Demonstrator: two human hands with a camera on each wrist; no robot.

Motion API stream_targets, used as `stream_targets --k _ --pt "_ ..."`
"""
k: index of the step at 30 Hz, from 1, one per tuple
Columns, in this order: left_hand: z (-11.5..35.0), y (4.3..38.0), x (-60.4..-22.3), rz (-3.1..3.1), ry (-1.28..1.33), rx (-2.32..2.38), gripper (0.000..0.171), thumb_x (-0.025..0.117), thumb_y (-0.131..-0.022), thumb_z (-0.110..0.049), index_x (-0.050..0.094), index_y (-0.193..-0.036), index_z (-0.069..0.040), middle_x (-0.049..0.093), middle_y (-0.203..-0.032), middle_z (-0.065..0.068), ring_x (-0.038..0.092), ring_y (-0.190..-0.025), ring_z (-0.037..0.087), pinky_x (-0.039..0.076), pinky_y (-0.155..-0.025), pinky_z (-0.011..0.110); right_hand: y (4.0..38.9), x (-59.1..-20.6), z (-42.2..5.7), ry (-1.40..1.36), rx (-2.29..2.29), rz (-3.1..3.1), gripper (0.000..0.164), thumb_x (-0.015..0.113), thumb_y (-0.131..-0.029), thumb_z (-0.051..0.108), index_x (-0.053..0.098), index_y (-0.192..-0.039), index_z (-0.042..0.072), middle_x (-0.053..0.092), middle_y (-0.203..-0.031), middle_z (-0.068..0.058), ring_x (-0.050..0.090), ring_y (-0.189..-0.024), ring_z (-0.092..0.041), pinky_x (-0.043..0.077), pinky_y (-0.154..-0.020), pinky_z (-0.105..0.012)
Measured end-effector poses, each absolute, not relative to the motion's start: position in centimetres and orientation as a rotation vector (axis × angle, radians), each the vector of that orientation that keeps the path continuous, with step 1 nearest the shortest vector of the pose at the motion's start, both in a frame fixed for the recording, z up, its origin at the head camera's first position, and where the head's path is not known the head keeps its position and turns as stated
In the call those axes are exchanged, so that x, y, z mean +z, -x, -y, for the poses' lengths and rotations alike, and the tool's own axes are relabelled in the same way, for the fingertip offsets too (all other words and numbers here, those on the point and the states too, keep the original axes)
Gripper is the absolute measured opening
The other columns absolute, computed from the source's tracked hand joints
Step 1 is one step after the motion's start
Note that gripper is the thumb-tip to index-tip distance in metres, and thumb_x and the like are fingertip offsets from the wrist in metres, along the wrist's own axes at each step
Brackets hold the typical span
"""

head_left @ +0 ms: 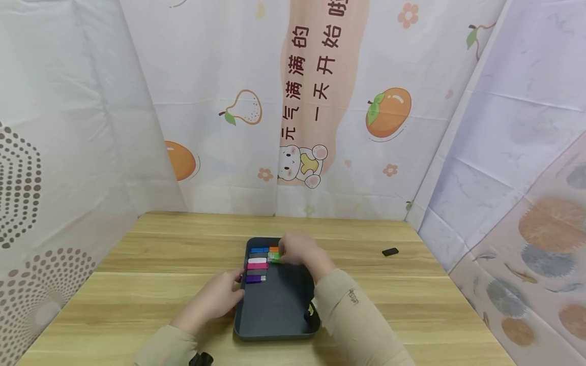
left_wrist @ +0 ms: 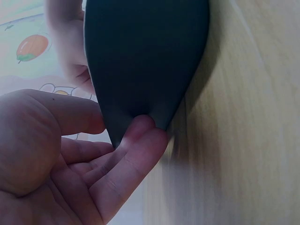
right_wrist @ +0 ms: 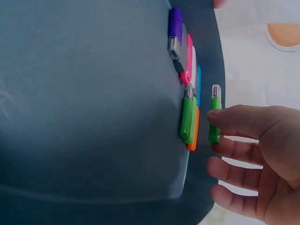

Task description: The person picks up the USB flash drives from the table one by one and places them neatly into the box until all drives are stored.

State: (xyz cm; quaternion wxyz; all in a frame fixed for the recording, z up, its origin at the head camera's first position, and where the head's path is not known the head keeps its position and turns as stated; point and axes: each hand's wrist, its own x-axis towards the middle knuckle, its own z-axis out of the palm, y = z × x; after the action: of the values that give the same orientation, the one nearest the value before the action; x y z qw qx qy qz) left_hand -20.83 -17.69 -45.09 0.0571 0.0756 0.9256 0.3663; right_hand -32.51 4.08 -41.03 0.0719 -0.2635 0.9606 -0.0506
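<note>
A dark grey tray [head_left: 281, 310] lies on the table, with several USB flash drives lined up along its left side and far corner. Purple [right_wrist: 176, 23], pink [right_wrist: 189, 58], white [head_left: 257, 260], blue [head_left: 259, 250] and orange [head_left: 273, 249] ones show, plus grey ones [head_left: 257, 272]. My right hand [head_left: 299, 248] pinches a green USB flash drive [right_wrist: 215, 119] between thumb and forefinger, its metal plug bare, over the tray's far end. Another green drive [right_wrist: 188, 119] lies in the tray beside the orange one. At the tray's left edge, my left hand [head_left: 223, 292] grips the rim, thumb and fingertips against it.
A small black stick [head_left: 390, 251] lies on the wooden table [head_left: 192, 244], right of the tray. In the tray's near right corner is a black thing with a yellow patch [head_left: 311, 310], partly behind the right sleeve. Patterned curtains [head_left: 220, 168] stand behind and at both sides.
</note>
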Motion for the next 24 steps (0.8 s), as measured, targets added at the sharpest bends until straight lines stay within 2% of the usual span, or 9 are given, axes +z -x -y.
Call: stream_targets --k 10,18,24 --pt "17.8 20.9 -45.2 -2.798 -0.231 1.110 0.052 0.067 -0.095 -0.005 0.052 -0.143 0.008 0.063 -0.133 0.023 0.055 -0.128 0.043 0.045 -0.103 0.062 32.4 -42.0 -3.4 0.768 0.001 -2.887 0.008 0.077 -0.086 0.023 0.072 -0.081 0.021 0.061 -0.077 0.009 0.055 -0.071 -0.014 0.051 -0.061 -0.035" --pt "17.8 21.0 -45.3 -2.803 -0.242 1.110 0.051 0.068 -0.094 -0.005 0.053 -0.141 0.009 0.064 -0.131 0.023 0.056 -0.127 0.042 0.045 -0.103 0.062 32.3 -42.5 -2.9 0.771 0.087 -2.897 0.004 0.074 -0.091 0.025 0.074 -0.087 0.024 0.064 -0.085 0.010 0.057 -0.079 -0.014 0.055 -0.074 -0.038" --pt "17.9 21.0 -45.3 -2.801 -0.243 1.117 0.051 0.068 -0.094 -0.005 0.053 -0.141 0.009 0.063 -0.131 0.023 0.057 -0.126 0.043 0.046 -0.102 0.061 32.3 -42.8 -2.8 0.754 0.080 -2.886 0.012 0.073 -0.093 0.028 0.071 -0.081 0.027 0.063 -0.083 0.011 0.057 -0.076 -0.013 0.054 -0.071 -0.037"
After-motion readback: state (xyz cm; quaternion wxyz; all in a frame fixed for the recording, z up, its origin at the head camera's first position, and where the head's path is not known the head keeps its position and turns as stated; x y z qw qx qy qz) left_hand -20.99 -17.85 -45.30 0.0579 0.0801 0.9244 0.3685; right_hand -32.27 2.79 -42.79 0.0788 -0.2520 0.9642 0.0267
